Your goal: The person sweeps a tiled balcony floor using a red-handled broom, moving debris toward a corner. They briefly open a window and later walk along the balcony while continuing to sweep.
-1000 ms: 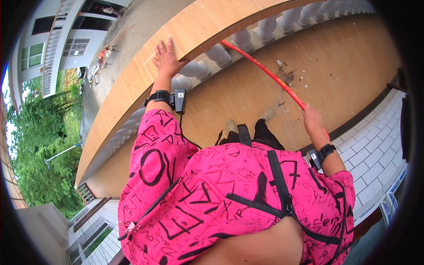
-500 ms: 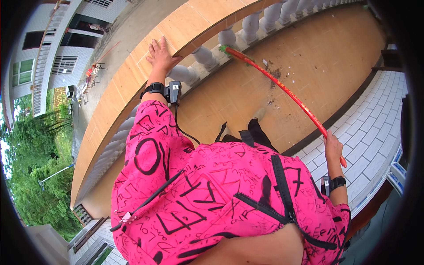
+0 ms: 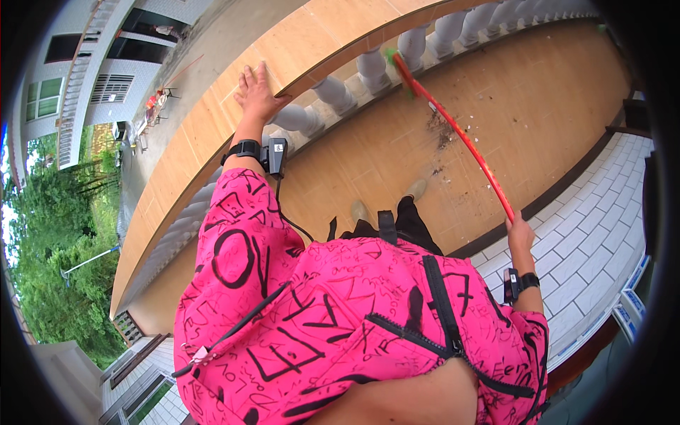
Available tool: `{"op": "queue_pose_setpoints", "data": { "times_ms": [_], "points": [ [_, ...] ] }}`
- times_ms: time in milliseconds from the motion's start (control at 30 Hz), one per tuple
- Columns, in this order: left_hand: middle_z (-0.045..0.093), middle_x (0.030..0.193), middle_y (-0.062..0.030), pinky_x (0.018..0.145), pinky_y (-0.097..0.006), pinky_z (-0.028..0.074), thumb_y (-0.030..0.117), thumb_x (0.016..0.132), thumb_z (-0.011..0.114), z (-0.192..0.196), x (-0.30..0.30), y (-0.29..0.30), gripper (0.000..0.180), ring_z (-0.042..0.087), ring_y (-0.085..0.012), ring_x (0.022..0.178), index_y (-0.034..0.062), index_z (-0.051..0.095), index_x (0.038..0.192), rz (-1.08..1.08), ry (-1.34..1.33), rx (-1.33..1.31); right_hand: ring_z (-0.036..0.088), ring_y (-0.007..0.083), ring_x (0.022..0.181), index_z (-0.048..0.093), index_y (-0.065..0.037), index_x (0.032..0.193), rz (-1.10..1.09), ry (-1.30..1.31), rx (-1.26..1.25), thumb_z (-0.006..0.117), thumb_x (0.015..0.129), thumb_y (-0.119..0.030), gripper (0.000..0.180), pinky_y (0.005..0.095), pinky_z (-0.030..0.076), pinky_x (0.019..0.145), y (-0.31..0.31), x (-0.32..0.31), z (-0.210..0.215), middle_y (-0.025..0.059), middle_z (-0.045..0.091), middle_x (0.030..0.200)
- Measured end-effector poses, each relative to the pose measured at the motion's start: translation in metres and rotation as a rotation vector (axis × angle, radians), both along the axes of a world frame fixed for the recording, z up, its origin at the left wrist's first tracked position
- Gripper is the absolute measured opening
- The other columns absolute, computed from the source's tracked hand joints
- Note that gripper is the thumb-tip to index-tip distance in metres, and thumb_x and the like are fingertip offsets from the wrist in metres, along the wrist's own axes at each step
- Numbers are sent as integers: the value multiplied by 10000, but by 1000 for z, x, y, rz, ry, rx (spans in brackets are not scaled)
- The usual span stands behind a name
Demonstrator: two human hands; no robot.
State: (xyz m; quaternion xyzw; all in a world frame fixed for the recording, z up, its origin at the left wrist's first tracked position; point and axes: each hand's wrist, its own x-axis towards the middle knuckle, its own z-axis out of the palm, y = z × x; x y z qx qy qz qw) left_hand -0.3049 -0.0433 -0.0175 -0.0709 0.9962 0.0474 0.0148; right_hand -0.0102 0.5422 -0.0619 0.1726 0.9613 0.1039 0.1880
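The person's left hand lies palm down on the broad, tan stone-like handrail, its fingers spread and the thumb held out toward the right. The right hand is wrapped around the near end of a long, slim red pole, its fingers curled closed on it. From that grip the pole slants forward and leftward — its curve in this view may be only the lens — to a tuft of green bristles, ahead and to the right of the left hand. The tuft is blurred and lies close to the row of pale grey-white, bulging balusters under the handrail; whether it touches them cannot be told. Between the hands stretches a tan tiled floor, and a scatter of dark crumbly debris with pale flecks lies on it, just left of the pole. Nearer the body than both hands, two beige shoes stand on the floor. To the right of the right hand runs a wall of white brick-shaped tiles — a dark brown strip edges its foot.
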Motion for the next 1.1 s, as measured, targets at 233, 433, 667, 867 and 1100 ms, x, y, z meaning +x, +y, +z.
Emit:
{"op": "queue_pose_setpoints", "data": {
  "times_ms": [233,433,667,867,1100],
  "points": [
    [110,1438,-193,990,-594,159,447,539,775,-1,-3,-8,1069,96,-366,1328,188,177,1385,4,-9,-1,613,350,696,513,-104,962,-15,16,-134,512,838,-380,302,456,484,608,-45,-73,-29,169,621,725],
    [122,1432,-208,984,-599,167,463,539,774,-6,-10,-18,1069,109,-377,1323,169,187,1382,-31,37,16,605,365,721,532,-87,940,-23,16,-200,522,824,-374,310,475,479,628,-55,-71,-50,198,613,765],
    [106,1438,-202,985,-614,165,476,552,766,-11,-18,-2,1068,105,-374,1325,174,171,1386,-45,24,8,584,404,747,571,-51,885,-64,-193,-342,550,814,-364,322,487,463,646,-15,42,13,226,600,770],
    [107,1438,-198,988,-617,160,478,561,757,3,-36,17,1060,100,-369,1328,174,164,1385,-27,15,-13,589,395,755,580,-47,863,29,-381,-392,559,798,-428,387,472,467,664,-67,52,21,212,610,763],
    [108,1437,-199,986,-618,160,461,552,770,10,-43,28,1069,97,-372,1327,171,164,1384,-16,-2,31,609,352,655,539,-42,841,274,-282,-279,563,803,-395,356,438,479,586,-106,-4,39,176,614,674]
  ]
}}
